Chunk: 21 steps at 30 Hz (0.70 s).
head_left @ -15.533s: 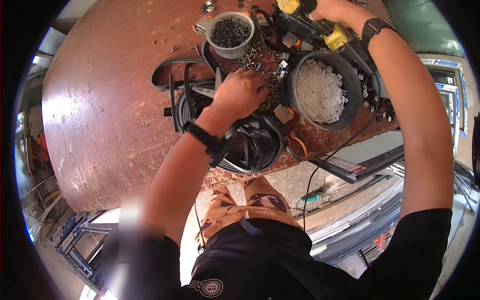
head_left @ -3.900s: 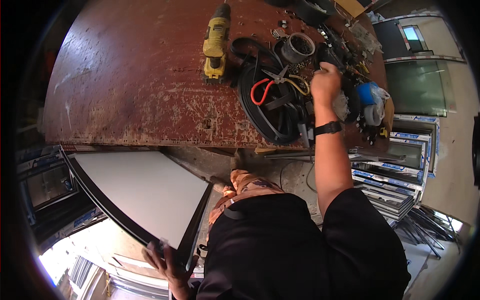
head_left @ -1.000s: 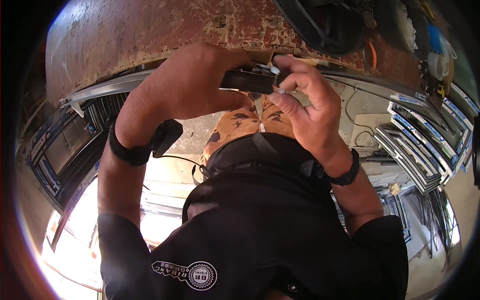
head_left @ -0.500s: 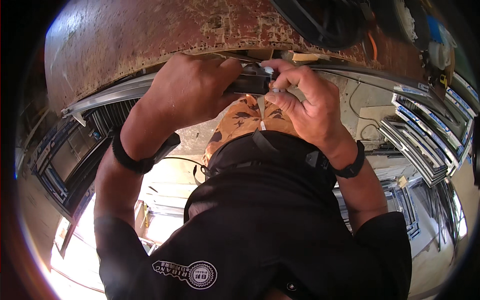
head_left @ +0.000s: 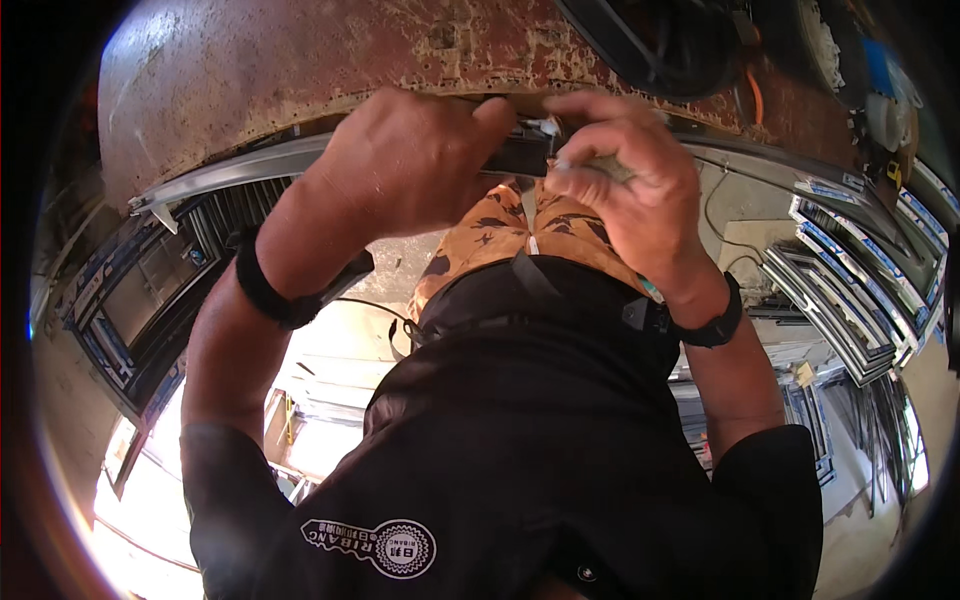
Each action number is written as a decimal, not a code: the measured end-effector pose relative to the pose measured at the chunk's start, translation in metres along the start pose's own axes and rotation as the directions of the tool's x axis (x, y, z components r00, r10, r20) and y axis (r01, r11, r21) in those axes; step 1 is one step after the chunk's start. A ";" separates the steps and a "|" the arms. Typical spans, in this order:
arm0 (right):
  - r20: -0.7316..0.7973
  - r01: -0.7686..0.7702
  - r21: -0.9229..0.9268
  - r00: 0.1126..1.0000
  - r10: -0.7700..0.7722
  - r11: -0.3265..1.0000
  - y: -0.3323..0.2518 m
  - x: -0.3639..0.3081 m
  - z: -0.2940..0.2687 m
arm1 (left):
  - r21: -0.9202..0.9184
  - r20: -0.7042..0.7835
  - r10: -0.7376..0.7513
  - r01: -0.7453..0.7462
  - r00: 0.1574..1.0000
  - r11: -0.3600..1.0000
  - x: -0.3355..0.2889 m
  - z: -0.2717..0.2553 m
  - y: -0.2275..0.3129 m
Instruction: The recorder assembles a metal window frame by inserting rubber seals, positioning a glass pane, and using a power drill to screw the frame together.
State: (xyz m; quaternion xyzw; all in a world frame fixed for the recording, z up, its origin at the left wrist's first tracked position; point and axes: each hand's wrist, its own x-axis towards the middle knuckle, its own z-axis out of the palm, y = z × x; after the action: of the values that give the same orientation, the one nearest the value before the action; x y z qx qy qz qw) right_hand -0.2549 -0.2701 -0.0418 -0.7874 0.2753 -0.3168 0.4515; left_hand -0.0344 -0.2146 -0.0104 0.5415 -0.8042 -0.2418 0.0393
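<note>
My left hand (head_left: 415, 160) grips a long grey metal frame bar (head_left: 220, 178) that runs along the front edge of the worn red-brown workbench (head_left: 300, 60). A dark fitting (head_left: 520, 155) sits on the bar between my two hands. My right hand (head_left: 630, 185) pinches a small pale part against that fitting; its fingers cover most of the part. Both hands are close together, right at the bench edge, above my orange patterned shorts and black shirt.
A black round tray (head_left: 660, 50) with cables lies on the bench at the upper right, beside an orange cable (head_left: 752, 95). Stacks of grey window frames (head_left: 850, 290) stand on the floor at right, and more frames (head_left: 140, 300) lean at left.
Both hands have shifted slightly up toward the bench edge and closer together. My right hand's fingers have curled tighter over the small part at the fitting.
</note>
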 end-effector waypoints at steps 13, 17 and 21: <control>0.194 0.174 -0.112 0.970 -0.150 0.978 -0.004 0.008 -0.018 | -0.015 0.032 -0.089 0.089 0.996 0.996 -0.005 0.000 0.004; 0.229 0.301 -0.088 0.934 -0.275 0.950 0.004 0.020 -0.018 | -0.019 0.012 -0.064 0.064 0.998 0.998 -0.006 0.003 0.001; 0.313 0.390 -0.120 0.887 -0.338 0.913 0.004 0.031 -0.019 | -0.009 0.070 -0.095 0.096 0.993 0.995 -0.004 -0.001 0.003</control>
State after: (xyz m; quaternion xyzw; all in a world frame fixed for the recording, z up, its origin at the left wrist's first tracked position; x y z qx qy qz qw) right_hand -0.2492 -0.3043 -0.0301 -0.8999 0.0814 -0.2529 0.3458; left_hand -0.0347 -0.2110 -0.0072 0.5704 -0.7767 -0.2672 0.0029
